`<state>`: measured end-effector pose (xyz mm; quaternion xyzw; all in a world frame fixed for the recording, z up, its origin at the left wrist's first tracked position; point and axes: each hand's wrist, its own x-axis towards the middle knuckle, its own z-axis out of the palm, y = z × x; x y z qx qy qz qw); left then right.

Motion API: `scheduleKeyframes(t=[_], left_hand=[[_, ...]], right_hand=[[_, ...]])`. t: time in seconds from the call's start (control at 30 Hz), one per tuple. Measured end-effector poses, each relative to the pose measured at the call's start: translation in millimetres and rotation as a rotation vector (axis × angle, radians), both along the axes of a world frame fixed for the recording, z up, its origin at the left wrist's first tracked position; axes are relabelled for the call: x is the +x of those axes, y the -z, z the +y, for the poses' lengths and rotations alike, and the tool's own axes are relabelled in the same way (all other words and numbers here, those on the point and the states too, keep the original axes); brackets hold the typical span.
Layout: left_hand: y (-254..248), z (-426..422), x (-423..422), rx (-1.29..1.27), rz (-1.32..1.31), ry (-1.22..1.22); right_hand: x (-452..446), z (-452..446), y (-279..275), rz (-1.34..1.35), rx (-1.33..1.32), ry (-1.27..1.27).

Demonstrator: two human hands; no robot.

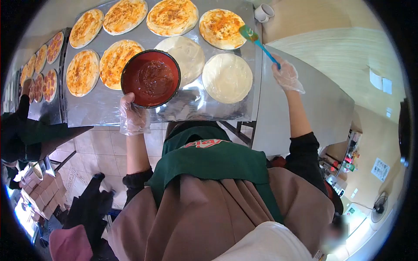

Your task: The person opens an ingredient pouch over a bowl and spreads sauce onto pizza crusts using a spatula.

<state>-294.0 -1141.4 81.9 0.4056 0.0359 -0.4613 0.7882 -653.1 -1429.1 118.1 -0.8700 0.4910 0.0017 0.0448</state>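
My left hand (133, 114), in a clear plastic glove, grips the near rim of a dark bowl (151, 78) with a red inside and red sauce at its bottom. In my gloved right hand (286, 75) is a spatula (264, 50) with a blue handle; its green, sauce-smeared head touches or hovers over the sauced dough round (222, 28) at the far right. A plain dough round (227, 78) lies in front of that one. Another plain dough round (185, 58) is partly hidden behind the bowl. Several more rounds carry orange-red sauce, such as the sauced round (82, 72) at the left.
The rounds lie on a metal table (174, 114). A white mug (263, 13) stands by its far right corner, and a grey counter (300, 117) adjoins on the right. Leftward, a co-worker's arm (24, 102) reaches over another table with topped pizzas (50, 85).
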Motion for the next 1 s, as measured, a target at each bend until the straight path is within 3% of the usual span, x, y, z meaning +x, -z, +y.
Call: scheduleKeyframes(t=[0.1, 0.3, 0.5, 0.6, 0.67, 1.0], left_hand=[[-3.5, -5.8, -4.4, 0.004, -0.022, -0.021], [2.5, -7.5, -8.5, -0.025, -0.006, -0.022], [-2.0, -5.1, -16.1, 0.020, -0.022, -0.029], [-0.6, -6.0, -18.8, 0.000, -0.032, -0.042], [-3.6, -7.1, -21.4, -0.005, -0.026, -0.044], [16.8, -9.6, -23.4, -0.019, 0.011, -0.065]], right_hand=[[38.5, -4.5, -0.1, -0.131, 0.091, 0.074], [97.0, -29.5, 24.0, -0.097, -0.057, -0.257], [132.8, -67.0, 32.7, 0.182, -0.065, -0.352], [134.1, -88.2, 39.6, 0.132, -0.103, -0.286], [140.9, -95.0, 20.9, 0.247, 0.025, -0.101], [102.6, -95.2, -6.7, 0.316, 0.052, -0.035]])
